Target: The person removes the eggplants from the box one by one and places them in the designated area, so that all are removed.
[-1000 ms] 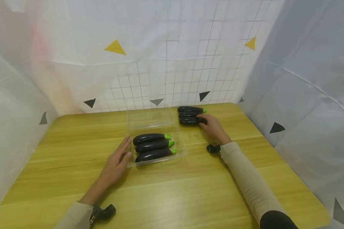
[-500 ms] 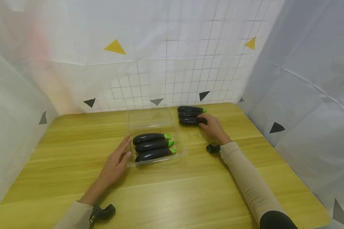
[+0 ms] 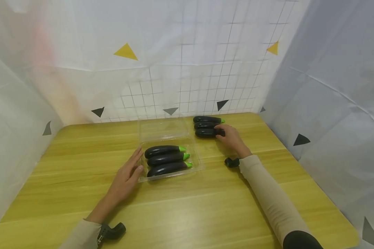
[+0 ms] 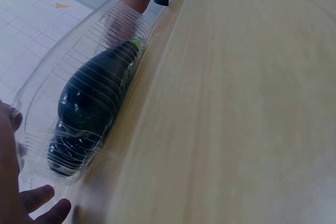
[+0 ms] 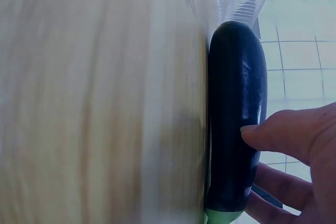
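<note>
Three dark purple eggplants (image 3: 166, 158) with green stems lie side by side in a clear plastic clamshell box (image 3: 197, 169), its lid (image 3: 163, 127) folded back. Along the left side of the box rests my left hand (image 3: 126, 174), fingers extended. Farther back on the right, two loose eggplants (image 3: 205, 119) lie behind a third eggplant (image 3: 204, 133). My right hand (image 3: 230, 136) pinches this nearest one by its stem end, covering the stem in the head view. The right wrist view has the thumb (image 5: 262, 132) on its near side and other fingers behind.
The wooden table (image 3: 174, 214) ends at a white back wall (image 3: 187, 79) with a grid and triangle markers. A grey-white sheet (image 3: 336, 86) borders the right side. Both wrists carry small black devices (image 3: 232, 162).
The nearest loose eggplant has slid very slightly toward me in my right hand's pinch. My left hand and the box stay in place.
</note>
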`<state>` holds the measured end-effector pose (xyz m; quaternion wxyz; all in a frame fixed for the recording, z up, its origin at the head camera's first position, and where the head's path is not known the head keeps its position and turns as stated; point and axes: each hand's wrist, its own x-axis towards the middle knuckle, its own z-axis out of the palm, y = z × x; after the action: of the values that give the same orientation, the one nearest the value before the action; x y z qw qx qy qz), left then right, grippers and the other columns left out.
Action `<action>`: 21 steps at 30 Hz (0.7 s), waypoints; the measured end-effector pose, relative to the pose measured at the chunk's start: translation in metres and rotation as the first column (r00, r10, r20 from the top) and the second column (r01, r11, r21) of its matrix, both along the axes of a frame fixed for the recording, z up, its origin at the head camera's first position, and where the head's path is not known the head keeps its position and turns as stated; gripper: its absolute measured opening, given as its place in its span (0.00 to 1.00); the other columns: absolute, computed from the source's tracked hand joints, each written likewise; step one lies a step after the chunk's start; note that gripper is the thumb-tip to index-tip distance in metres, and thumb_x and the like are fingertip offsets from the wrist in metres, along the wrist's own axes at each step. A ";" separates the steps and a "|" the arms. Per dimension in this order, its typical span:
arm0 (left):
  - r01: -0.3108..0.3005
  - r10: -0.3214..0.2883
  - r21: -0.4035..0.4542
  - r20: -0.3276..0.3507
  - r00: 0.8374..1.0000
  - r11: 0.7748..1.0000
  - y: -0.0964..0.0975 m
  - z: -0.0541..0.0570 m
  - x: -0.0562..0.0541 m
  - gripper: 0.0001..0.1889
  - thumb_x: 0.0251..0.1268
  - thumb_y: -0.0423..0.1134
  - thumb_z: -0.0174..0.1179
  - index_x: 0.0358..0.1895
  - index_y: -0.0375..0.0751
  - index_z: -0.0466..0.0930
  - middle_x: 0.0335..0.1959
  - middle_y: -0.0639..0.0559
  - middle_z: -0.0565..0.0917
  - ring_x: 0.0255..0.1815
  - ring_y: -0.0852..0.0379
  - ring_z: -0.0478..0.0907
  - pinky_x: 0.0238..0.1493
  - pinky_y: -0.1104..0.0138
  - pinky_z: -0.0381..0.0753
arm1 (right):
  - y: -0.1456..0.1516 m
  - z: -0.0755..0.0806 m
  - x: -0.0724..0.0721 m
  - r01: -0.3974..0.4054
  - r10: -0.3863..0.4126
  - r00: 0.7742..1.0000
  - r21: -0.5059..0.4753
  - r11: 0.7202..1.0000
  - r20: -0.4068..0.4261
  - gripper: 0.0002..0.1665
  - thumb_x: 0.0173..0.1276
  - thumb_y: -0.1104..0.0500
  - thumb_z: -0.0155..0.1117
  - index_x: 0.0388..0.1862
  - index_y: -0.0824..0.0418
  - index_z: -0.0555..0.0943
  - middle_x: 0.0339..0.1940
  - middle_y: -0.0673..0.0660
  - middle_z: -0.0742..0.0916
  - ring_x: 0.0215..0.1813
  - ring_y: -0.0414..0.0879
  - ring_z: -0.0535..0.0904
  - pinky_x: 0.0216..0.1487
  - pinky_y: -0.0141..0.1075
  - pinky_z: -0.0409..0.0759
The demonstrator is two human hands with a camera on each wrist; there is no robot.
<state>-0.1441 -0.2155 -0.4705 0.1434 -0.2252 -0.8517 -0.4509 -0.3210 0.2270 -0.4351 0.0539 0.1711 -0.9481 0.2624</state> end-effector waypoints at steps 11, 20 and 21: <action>-0.001 0.001 -0.001 0.005 1.000 1.000 0.000 0.000 0.001 0.28 0.84 0.37 0.51 0.82 0.44 0.61 0.83 0.48 0.57 0.75 0.44 0.66 0.72 0.69 0.59 | -0.009 0.010 0.005 -0.070 0.066 0.995 -0.050 0.996 -0.070 0.23 0.74 0.64 0.66 0.66 0.67 0.81 0.66 0.66 0.82 0.69 0.65 0.74 0.68 0.59 0.69; -0.005 0.005 -0.007 0.005 1.000 1.000 0.000 0.000 0.000 0.28 0.84 0.37 0.51 0.82 0.44 0.61 0.83 0.48 0.57 0.74 0.44 0.69 0.73 0.61 0.62 | -0.039 0.042 0.028 -0.148 0.135 0.985 -0.134 0.980 -0.105 0.21 0.76 0.59 0.68 0.64 0.64 0.83 0.65 0.62 0.83 0.67 0.61 0.76 0.67 0.57 0.71; -0.005 0.005 -0.008 0.005 1.000 1.000 0.000 0.000 0.001 0.28 0.84 0.37 0.51 0.82 0.44 0.61 0.83 0.48 0.57 0.73 0.43 0.69 0.73 0.59 0.62 | -0.043 0.045 0.032 -0.161 0.147 0.983 -0.140 0.977 -0.108 0.20 0.76 0.59 0.68 0.64 0.63 0.83 0.64 0.62 0.84 0.67 0.60 0.76 0.67 0.57 0.72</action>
<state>-0.1436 -0.2157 -0.4706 0.1414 -0.2227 -0.8543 -0.4478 -0.2892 0.1843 -0.3901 0.0921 0.2523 -0.9062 0.3266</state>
